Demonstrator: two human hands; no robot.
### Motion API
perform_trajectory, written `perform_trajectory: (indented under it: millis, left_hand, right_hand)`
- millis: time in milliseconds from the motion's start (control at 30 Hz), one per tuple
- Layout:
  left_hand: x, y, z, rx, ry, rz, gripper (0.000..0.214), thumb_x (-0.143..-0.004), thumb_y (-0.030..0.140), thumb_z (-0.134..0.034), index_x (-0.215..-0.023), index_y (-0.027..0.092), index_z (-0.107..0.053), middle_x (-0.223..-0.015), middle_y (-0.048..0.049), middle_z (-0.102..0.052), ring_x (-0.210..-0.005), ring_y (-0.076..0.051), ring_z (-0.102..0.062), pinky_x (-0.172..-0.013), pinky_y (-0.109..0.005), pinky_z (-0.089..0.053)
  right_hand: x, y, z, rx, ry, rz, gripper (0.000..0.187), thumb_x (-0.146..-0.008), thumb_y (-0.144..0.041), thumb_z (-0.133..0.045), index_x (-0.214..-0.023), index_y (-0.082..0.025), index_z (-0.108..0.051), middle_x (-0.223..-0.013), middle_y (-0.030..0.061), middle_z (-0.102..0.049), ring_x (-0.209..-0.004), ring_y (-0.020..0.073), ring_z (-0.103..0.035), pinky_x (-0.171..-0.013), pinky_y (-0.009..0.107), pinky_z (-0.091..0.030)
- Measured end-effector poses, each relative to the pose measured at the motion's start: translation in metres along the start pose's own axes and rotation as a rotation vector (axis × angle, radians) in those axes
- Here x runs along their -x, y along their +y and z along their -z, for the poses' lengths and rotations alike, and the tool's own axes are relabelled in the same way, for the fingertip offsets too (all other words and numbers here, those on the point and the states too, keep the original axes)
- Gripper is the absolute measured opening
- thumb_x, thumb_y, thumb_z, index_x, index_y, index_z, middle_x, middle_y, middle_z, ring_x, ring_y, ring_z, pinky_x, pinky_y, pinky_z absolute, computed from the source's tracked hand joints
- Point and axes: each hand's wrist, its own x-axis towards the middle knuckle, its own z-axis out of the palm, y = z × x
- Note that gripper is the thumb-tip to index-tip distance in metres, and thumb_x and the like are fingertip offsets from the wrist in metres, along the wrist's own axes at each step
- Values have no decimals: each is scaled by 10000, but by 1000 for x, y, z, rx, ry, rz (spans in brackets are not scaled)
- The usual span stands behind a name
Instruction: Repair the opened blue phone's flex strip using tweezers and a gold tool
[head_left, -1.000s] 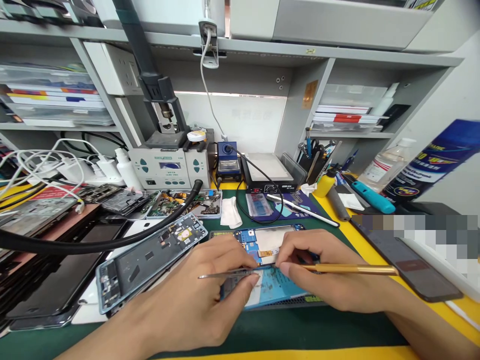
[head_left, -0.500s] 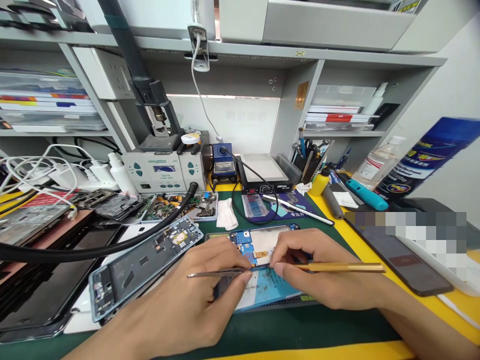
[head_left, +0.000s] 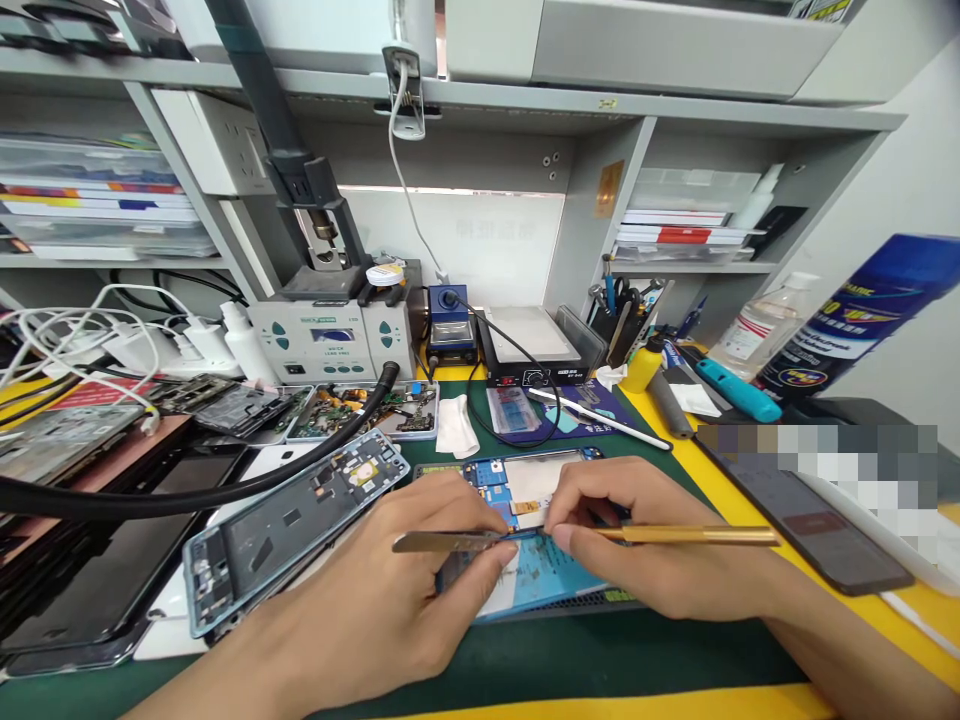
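On the far side, left of centre, a grey rework station (head_left: 311,350) stood beside a blue soldering-iron stand (head_left: 451,335), with a white-topped hot plate (head_left: 529,335) to their right. At far right, a blue aerosol can (head_left: 855,320) rose beside a clear bottle (head_left: 761,330); nearer lay a dark smartphone (head_left: 802,510).

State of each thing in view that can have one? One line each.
Left hand: fingers closed on silver tool
Right hand: closed on gold-handled tool
Phone at the hands: open, blue board exposed
Blue phone frame: inner side up
Phone at right: screen up, dark
Clear bottle: cap on
Station display: lit or off, can't tell
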Motion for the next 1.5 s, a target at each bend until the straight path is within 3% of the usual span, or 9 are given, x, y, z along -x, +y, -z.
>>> perform_trajectory:
  millis: [433,767,1233,1500]
  left_hand:
    - [0,-3,-4,44,-5,53,141,-1034,243,-538,-959,208,-652,-899,-8,-639,-833,-161,-595,-736,-305,-454]
    - [2,-3,-6,8,62,47,132,-1012,251,-575,-1063,224,-693,-949,-13,-691,-879,-169,-640,-781,-298,-503]
    - [0,3,-1,22,-2,68,148,-995,219,-520,-952,219,-662,-894,-11,-637,-828,-164,-604,-730,-304,-475]
    - [2,1,-2,48,-13,127,117,-996,245,-556,-1021,249,-670,-947,-10,-643,-887,-168,-622,-783,-297,-492]
  right_hand:
    - [0,-4,1,-24,-19,-35,105,-909,-158,-602,-821,-170,-658,-718,-16,-596,-618,121,-510,-563,225,-391]
    - [0,-1,0,-21,-7,-31,113,-910,-158,-603,-815,-174,-661,-720,-19,-598,-625,122,-515,-570,221,-399]
    - [1,-1,0,-25,-5,-38,111,-904,-155,-605,-812,-177,-663,-715,-21,-593,-617,123,-515,-558,226,-399]
    - [1,-1,-1,-18,-4,-31,107,-907,-169,-604,-819,-179,-663,-721,-20,-595,-616,122,-516,-556,227,-397]
